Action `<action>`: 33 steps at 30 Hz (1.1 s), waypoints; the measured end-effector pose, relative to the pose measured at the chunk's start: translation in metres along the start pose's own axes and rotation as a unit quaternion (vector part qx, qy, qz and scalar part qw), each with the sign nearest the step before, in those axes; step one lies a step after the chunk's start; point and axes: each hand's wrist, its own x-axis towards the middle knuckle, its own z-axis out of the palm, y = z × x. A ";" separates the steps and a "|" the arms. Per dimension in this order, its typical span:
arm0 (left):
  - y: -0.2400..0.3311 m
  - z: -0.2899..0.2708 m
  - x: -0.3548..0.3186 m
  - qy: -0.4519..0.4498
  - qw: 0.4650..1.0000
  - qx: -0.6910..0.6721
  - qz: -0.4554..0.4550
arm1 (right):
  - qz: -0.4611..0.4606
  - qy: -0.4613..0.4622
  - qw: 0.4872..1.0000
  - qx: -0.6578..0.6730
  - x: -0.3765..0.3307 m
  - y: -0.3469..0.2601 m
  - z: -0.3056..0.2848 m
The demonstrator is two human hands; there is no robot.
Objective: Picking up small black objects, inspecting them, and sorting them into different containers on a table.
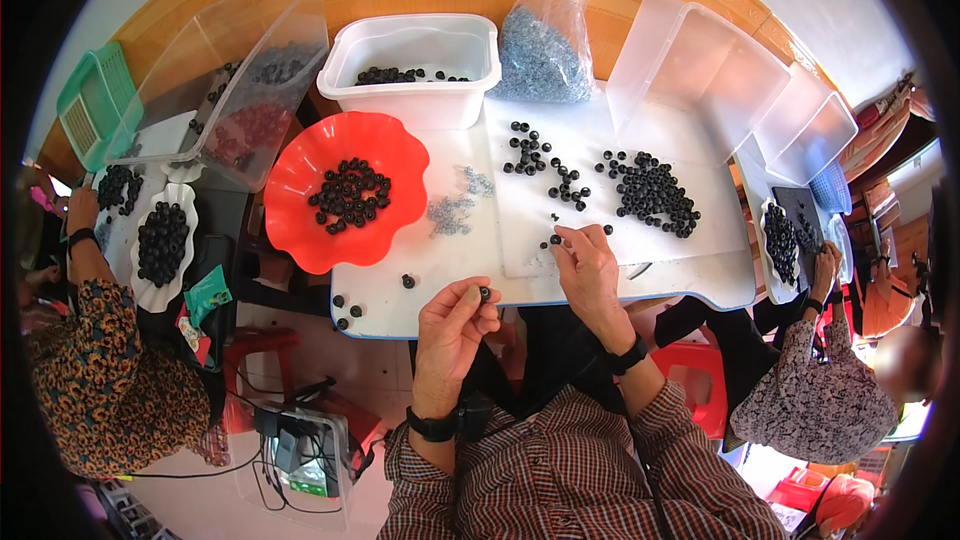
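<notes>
- The table (420, 305) was white; the person sat at its near edge, with one co-worker at the left and another at the right.
- A clear tub (235, 70) leaned at the far left corner, with dark and red pieces inside.
- A second clear tub (700, 65) lay tipped at the far right corner.
- A white bin (412, 70) stood at the far edge, with black beads on its bottom.
- A red bowl (300, 210) with a wavy rim sat at the left edge and held a heap of black beads.
- A clear bag (545, 50) of grey bits stood at the far edge, just beside the bin.
- A white board (520, 230) lay on the right half of the table; a bead pile (650, 195) was spread across it.
- A few grey bits (452, 210) lay between the bowl and the board.
- The right hand (588, 265) rested on the board's near edge, its fingertips pressed together on a small black bead there.
- The left hand (455, 325) was raised just off the near edge, thumb and forefinger pinching a bead (485, 293).
- Loose beads (345, 312) lay at the near left corner.
</notes>
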 end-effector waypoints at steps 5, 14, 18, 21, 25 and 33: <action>-0.002 0.001 0.001 -0.002 1.000 -0.004 0.002 | -0.001 -0.003 1.000 -0.007 0.001 0.002 0.001; -0.003 0.002 0.002 0.004 1.000 0.010 0.001 | 0.010 0.004 1.000 0.010 -0.001 0.000 -0.001; -0.003 0.000 0.003 0.005 1.000 0.007 0.004 | 0.011 0.003 1.000 0.008 -0.002 -0.006 -0.002; -0.003 0.001 0.003 0.008 1.000 0.006 0.002 | 0.006 0.001 1.000 0.009 -0.002 -0.014 -0.004; -0.004 0.002 0.004 0.006 1.000 0.005 0.002 | -0.007 0.003 1.000 -0.005 -0.003 -0.014 0.001; -0.003 0.001 0.003 0.007 1.000 0.001 0.006 | -0.048 0.029 0.996 0.073 -0.001 -0.019 0.005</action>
